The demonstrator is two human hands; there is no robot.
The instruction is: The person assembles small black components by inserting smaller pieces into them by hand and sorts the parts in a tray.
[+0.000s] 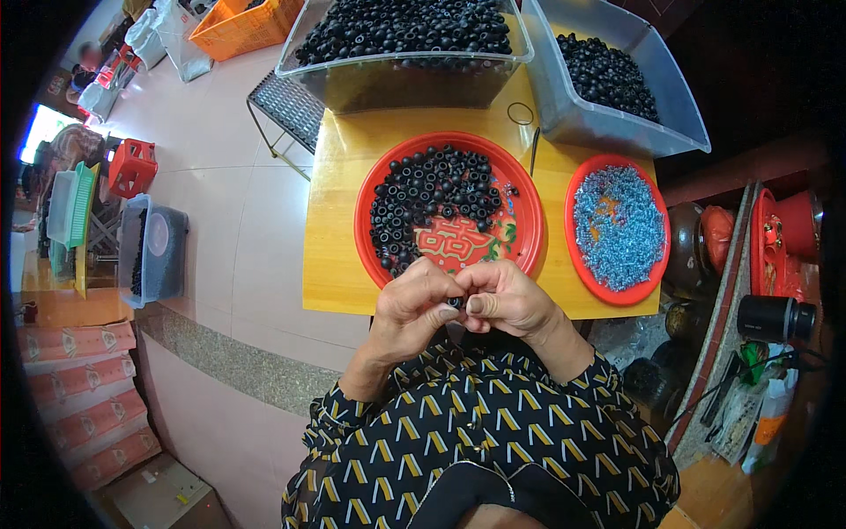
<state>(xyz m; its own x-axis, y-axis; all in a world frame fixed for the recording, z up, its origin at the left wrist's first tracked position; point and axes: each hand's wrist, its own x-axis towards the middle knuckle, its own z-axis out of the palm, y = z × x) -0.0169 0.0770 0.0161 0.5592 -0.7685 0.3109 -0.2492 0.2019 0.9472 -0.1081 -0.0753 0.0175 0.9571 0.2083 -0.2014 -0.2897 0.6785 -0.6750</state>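
The fingers of my left hand (407, 309) and my right hand (515, 301) are drawn in, nearly closed, with a black bead (455, 302) pinched between their tips; whether they also hide some smaller piece I cannot tell. The bead sits above the near edge of the table (337, 256), just outside the red tray (526, 196) where loose beads (432, 189) lie heaped. I judge the main risk to be a slip: with so little of the bead gripped, a twist or uneven push could pop it out, and out here it could drop past the edge into my lap. My right forearm is also near the tray of blue bits (617, 229) at the near right corner; a careless elbow could jog it and spill them.
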